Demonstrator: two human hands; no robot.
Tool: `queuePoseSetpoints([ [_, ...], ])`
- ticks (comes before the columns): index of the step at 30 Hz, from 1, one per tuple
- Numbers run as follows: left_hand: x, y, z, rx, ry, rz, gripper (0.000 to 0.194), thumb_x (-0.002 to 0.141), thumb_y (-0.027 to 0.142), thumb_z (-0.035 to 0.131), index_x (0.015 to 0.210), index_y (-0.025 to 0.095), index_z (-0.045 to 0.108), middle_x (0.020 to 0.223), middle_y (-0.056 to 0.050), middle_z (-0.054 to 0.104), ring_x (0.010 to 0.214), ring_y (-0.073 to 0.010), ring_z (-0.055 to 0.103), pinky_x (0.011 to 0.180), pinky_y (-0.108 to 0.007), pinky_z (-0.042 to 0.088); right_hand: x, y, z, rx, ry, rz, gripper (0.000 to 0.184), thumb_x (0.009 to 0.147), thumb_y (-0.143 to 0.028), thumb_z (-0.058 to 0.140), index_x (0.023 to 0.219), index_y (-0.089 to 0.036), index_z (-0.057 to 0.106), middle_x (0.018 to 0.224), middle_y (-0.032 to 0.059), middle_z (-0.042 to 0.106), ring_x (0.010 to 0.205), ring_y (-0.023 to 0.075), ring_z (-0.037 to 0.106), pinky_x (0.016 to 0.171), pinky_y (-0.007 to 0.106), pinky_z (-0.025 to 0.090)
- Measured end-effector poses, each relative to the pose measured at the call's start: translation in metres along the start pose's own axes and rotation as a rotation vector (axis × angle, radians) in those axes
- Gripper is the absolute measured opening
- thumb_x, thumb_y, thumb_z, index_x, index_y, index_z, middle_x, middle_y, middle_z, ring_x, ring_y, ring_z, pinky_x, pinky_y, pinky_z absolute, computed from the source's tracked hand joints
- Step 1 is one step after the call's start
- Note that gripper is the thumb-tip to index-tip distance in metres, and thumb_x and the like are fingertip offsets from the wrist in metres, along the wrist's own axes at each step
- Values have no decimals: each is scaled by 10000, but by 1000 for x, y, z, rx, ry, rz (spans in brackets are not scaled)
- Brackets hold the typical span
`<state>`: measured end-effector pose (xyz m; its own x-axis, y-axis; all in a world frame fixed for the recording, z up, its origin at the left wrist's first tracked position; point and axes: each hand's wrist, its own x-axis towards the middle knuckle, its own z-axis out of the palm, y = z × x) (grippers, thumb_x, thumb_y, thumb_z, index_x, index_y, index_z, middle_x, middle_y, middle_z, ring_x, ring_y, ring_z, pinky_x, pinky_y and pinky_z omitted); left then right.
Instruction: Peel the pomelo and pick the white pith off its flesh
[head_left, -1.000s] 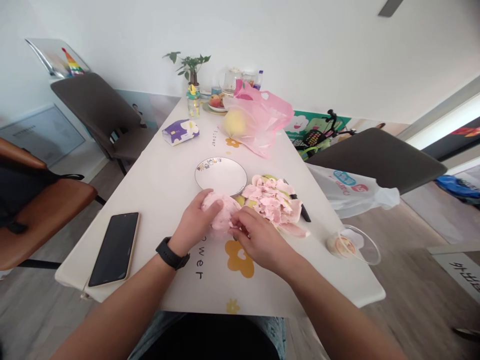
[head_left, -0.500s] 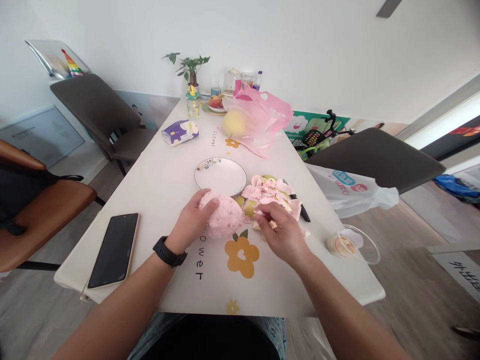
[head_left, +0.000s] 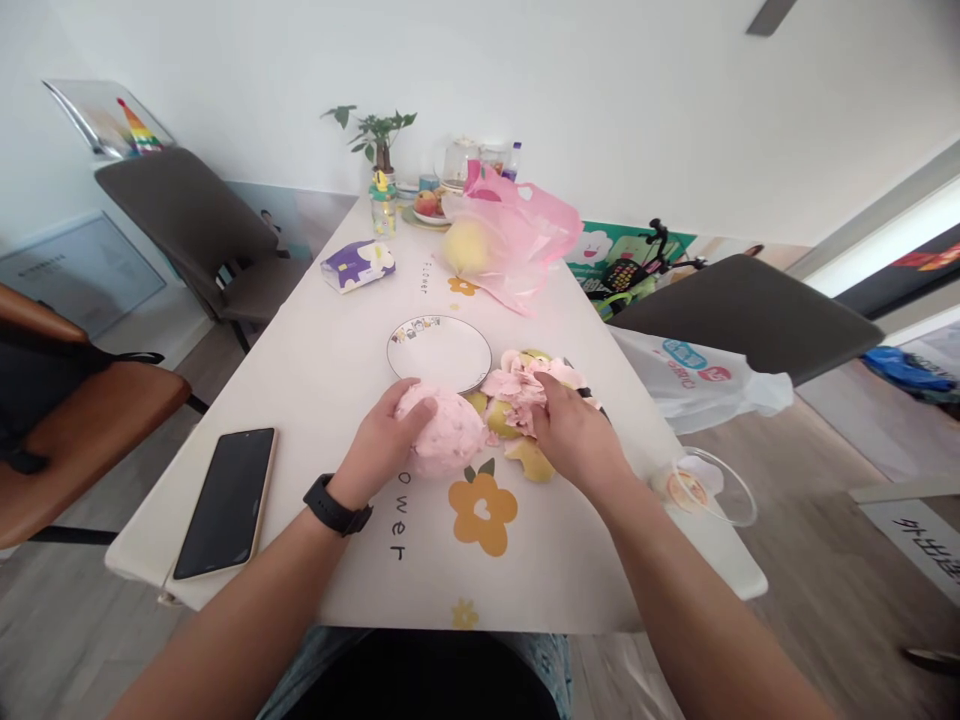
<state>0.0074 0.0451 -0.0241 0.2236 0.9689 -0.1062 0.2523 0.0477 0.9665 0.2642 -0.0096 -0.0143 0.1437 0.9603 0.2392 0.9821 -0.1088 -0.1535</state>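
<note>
The pomelo (head_left: 450,440), pink and roundish, is on or just above the table (head_left: 330,360), its left side within the clasp of the left hand (head_left: 380,445), thumb on top. I cannot tell a long axis or where it points. The plate (head_left: 439,355) lies just beyond. To the right, the right hand (head_left: 576,432) touches the peel (head_left: 516,385); whether its fingers pinch any, I cannot tell.

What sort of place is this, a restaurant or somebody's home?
Probably a home's dining area: a long table with a plate on it, grey chair beside it, and a potted plant near some fruit at the far end.
</note>
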Motion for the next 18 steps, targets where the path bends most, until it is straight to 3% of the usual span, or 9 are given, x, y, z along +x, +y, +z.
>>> queuePoseSetpoints([
  [2,0,-1,0,-11,-3,2,526,876,575,607,1312,279,599,1318,-80,654,1184,-303,617,1034,-462,473,0,3,-1,72,59,-52,469,879,-141,447,1332,-159,568,1112,128,696,984,270,653,791,356,484],
  [4,0,-1,0,-20,-4,8,519,873,572,614,1303,283,606,1310,-77,659,1176,-301,622,1025,-455,480,-3,2,-3,168,123,-102,329,846,-111,428,1050,-190,673,983,93,707,918,244,650,775,334,475],
  [6,0,-2,-1,-30,-10,6,519,867,574,621,1301,291,605,1305,-70,663,1170,-297,627,1019,-450,484,-8,-3,-6,278,151,-104,236,833,-111,415,744,-218,605,752,48,664,753,211,616,698,312,454],
  [8,0,-3,-2,-39,-23,1,529,864,581,622,1310,298,595,1313,-65,660,1172,-297,629,1020,-452,485,-14,-12,-7,401,131,-87,230,832,-121,411,654,-229,508,635,13,591,634,181,548,633,298,424],
  [11,0,-5,-3,-51,-31,15,557,862,586,619,1326,279,588,1331,-80,650,1192,-305,620,1027,-453,483,-20,-27,-8,557,37,-59,193,864,-152,408,715,-229,504,671,2,589,635,170,529,619,291,412],
  [14,1,-7,-4,-74,-27,40,583,847,576,635,1328,250,595,1309,-95,662,1198,-310,618,1031,-446,486,-21,-40,-9,652,-104,40,145,942,-287,440,913,-232,572,723,-5,609,662,173,548,614,293,423],
  [16,1,-7,-4,-83,-24,46,584,839,569,645,1325,247,601,1292,-94,671,1190,-308,622,1030,-445,489,-18,-45,-10,724,-203,91,213,943,-403,508,1057,-240,584,751,-12,619,668,170,561,606,292,438],
  [18,2,-8,-4,-86,-24,49,580,838,566,649,1321,248,605,1289,-93,673,1181,-306,628,1028,-444,491,-15,-47,-10,801,-301,95,272,905,-455,582,1073,-242,599,798,-5,646,697,166,584,616,290,462],
])
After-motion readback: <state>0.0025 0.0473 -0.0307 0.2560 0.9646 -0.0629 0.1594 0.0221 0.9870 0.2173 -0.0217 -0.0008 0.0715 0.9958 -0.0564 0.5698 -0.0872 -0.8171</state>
